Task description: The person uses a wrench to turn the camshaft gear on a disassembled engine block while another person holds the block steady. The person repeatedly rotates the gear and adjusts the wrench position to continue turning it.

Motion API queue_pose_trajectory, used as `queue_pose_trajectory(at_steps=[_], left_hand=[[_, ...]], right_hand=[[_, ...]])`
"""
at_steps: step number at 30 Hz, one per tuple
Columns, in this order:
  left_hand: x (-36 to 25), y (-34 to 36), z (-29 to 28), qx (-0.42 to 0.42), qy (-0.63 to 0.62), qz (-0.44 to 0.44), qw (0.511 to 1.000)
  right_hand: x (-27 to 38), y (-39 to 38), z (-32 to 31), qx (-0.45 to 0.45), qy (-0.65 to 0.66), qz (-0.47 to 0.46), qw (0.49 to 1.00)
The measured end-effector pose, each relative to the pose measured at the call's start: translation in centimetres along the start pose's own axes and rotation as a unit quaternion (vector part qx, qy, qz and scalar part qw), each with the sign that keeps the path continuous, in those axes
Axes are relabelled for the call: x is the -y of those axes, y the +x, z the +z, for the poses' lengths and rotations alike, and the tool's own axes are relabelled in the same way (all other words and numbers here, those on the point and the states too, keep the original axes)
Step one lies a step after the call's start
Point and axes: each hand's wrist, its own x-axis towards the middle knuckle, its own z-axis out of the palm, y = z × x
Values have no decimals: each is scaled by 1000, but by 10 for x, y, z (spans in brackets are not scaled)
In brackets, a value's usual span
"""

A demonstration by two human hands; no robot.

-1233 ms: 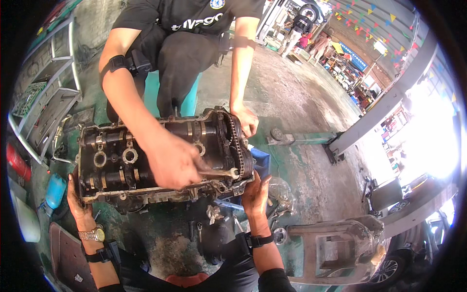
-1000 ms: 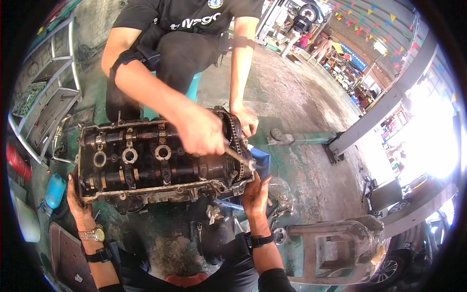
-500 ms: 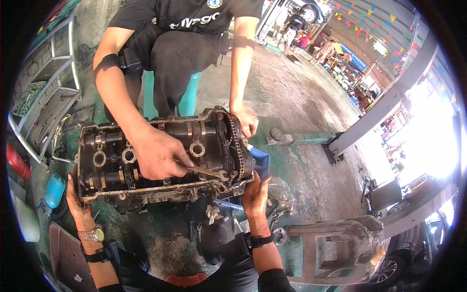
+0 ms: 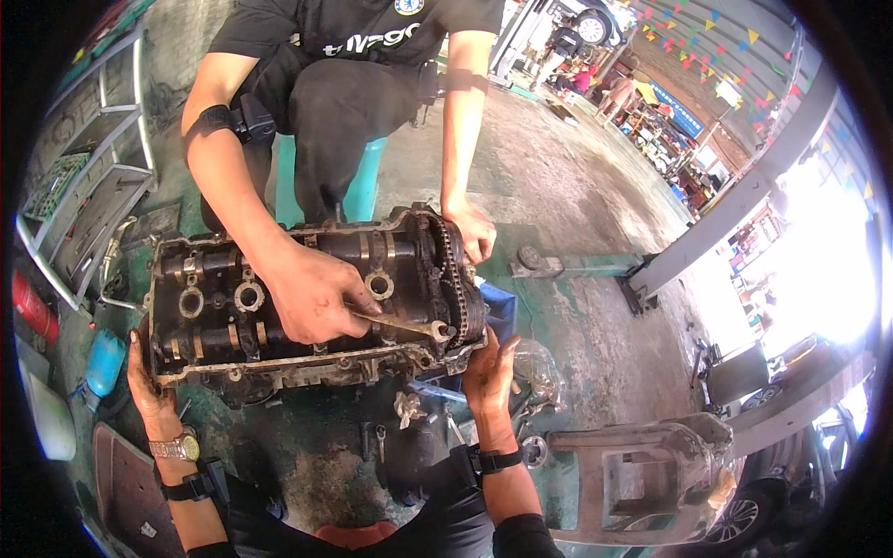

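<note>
A dark, oily engine cylinder head (image 4: 209, 325) with a timing chain (image 4: 456, 265) at its right end is held up between my hands. My left hand (image 4: 149, 381) presses on its left end, fingers pointing upward. At the lower right corner, my right hand (image 4: 488, 372) grips the other end, thumb raised; some fingers are hidden behind the casting. Across from me, a co-worker's hand (image 4: 321, 293) holds an open-end wrench (image 4: 405, 324), its jaw close to a bolt near the chain. The co-worker's other hand (image 4: 472, 231) rests at the far right corner.
Beneath are a blue crate (image 4: 498, 307) and loose tools on the floor. A large grey-brown metal casting (image 4: 637, 479) lies at lower right, a brown tray (image 4: 135, 493) at lower left. Metal shelving (image 4: 88, 167) stands left; a lift post (image 4: 716, 200) rises at right.
The co-worker's wrench hand has shifted slightly right, and the wrench's jaw has moved a little with it. My hands and the cylinder head have stayed in place.
</note>
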Motion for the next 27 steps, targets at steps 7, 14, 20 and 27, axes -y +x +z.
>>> queue_pose_trajectory(at_steps=[7,14,20,27], left_hand=[[-1,0,2,-12,5,-2,1000],[-1,0,1,-21,4,-4,1000],[-1,-3,3,-21,-6,-1,1000],[-4,-6,14,-26,5,4,1000]], right_hand=[[1,0,4,5,-5,-9,1000],[1,0,3,25,-6,-15,1000],[-3,4,-2,34,-32,-38,998],[-3,4,-3,22,1,-25,999]])
